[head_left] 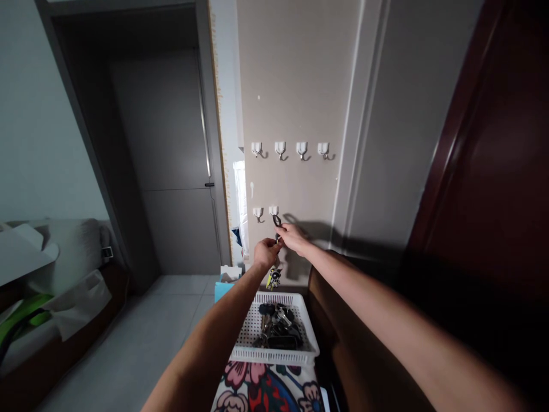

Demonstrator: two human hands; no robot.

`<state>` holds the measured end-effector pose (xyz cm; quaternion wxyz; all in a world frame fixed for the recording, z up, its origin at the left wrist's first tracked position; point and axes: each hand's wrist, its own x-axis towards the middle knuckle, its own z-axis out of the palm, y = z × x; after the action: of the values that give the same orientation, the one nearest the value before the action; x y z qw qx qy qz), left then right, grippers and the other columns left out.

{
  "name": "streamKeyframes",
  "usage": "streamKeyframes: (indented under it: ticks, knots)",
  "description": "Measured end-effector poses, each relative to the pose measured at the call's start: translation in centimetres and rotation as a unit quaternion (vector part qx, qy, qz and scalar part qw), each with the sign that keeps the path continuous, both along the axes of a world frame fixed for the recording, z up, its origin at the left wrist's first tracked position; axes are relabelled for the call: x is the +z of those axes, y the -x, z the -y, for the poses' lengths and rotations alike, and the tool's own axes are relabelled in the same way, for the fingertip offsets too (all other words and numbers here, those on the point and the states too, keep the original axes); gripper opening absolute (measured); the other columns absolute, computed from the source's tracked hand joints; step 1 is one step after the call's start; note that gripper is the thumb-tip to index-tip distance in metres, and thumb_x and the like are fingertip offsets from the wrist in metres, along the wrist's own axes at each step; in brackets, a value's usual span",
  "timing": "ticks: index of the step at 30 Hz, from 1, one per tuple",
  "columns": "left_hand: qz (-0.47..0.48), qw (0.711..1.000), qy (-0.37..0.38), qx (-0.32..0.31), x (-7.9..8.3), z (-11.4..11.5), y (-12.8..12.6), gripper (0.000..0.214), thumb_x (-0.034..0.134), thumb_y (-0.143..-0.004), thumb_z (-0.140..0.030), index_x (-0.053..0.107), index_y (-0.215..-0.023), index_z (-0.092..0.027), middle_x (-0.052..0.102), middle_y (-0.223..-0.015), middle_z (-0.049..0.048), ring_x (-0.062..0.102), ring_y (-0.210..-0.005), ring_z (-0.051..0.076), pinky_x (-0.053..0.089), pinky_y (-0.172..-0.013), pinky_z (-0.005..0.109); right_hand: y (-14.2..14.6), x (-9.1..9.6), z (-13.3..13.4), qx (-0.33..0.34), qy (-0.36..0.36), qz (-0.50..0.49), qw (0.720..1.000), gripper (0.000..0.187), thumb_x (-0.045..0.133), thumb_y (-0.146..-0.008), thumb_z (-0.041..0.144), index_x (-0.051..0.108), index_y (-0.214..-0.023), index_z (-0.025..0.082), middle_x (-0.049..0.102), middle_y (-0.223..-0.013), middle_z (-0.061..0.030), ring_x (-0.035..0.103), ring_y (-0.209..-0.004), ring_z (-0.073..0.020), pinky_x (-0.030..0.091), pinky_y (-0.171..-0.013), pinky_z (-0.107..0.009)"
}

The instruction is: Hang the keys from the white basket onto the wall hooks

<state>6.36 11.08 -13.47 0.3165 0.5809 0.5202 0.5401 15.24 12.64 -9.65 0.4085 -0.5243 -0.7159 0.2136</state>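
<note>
My right hand (292, 237) pinches the dark loop (277, 220) of a keychain, holding it right at a white wall hook (273, 211). Whether the loop sits on the hook, I cannot tell. Just below and to the left, my left hand (266, 253) is closed on the same keychain, its fingers close to those of my right hand. A small black-and-white figure charm (275, 277) with a yellow piece dangles beneath my hands. Under it, a white plastic basket (274, 357) holds a pile of keys (281, 323).
Several white hooks (280, 150) form an upper row on the beige wall; another hook (258, 213) is left of my hands. The basket stands on a flower-patterned cloth (270, 392). A blue box (223, 289) is beside it. Behind are a grey door (167, 143) and a dark red door (484, 189).
</note>
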Motion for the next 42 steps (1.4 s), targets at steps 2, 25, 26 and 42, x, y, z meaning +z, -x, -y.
streamKeyframes:
  ticks: [2, 25, 26, 42]
  knots:
    - [-0.020, 1.000, 0.002, 0.014, -0.1, -0.3, 0.1, 0.021, 0.052, -0.056, -0.029, 0.054, -0.063, -0.009, 0.048, -0.049, -0.0011, 0.039, -0.043, 0.005, 0.031, -0.043, 0.018, 0.1, -0.1, -0.3, -0.001, 0.003, 0.005, 1.000, 0.025, 0.034, -0.069, 0.034, 0.048, -0.064, 0.014, 0.048, -0.054, -0.0028, 0.044, -0.046, -0.0092, 0.032, -0.041, -0.021]
    - [-0.160, 0.985, 0.069, 0.007, -5.6, 2.8, 3.6, 0.026, 0.048, -0.058, -0.016, 0.054, -0.082, -0.012, 0.057, -0.070, 0.0042, 0.048, -0.055, 0.008, 0.037, -0.054, 0.019, -1.1, -4.0, 1.4, 0.000, 0.023, 0.121, 0.992, 0.026, 0.043, -0.066, 0.031, 0.056, -0.082, 0.016, 0.058, -0.076, -0.0027, 0.051, -0.061, -0.0091, 0.036, -0.054, -0.018]
    - [-0.169, 0.983, 0.073, 0.003, -6.5, 3.6, 4.0, 0.024, 0.048, -0.058, -0.016, 0.055, -0.081, -0.012, 0.057, -0.070, 0.0038, 0.048, -0.057, 0.009, 0.037, -0.055, 0.019, -1.4, -4.7, 2.3, 0.031, 0.037, 0.154, 0.987, 0.026, 0.044, -0.065, 0.030, 0.056, -0.083, 0.016, 0.058, -0.077, -0.0025, 0.051, -0.062, -0.0093, 0.036, -0.054, -0.018]
    - [-0.326, 0.928, 0.151, -0.094, -12.4, 7.8, 4.2, 0.026, 0.046, -0.055, -0.014, 0.057, -0.078, -0.017, 0.060, -0.072, 0.0012, 0.051, -0.066, 0.012, 0.037, -0.062, 0.020, -1.1, -11.3, 7.9, 0.253, 0.130, 0.544, 0.789, 0.025, 0.046, -0.054, 0.023, 0.061, -0.072, 0.015, 0.059, -0.066, -0.0049, 0.050, -0.057, -0.0136, 0.028, -0.041, -0.019]
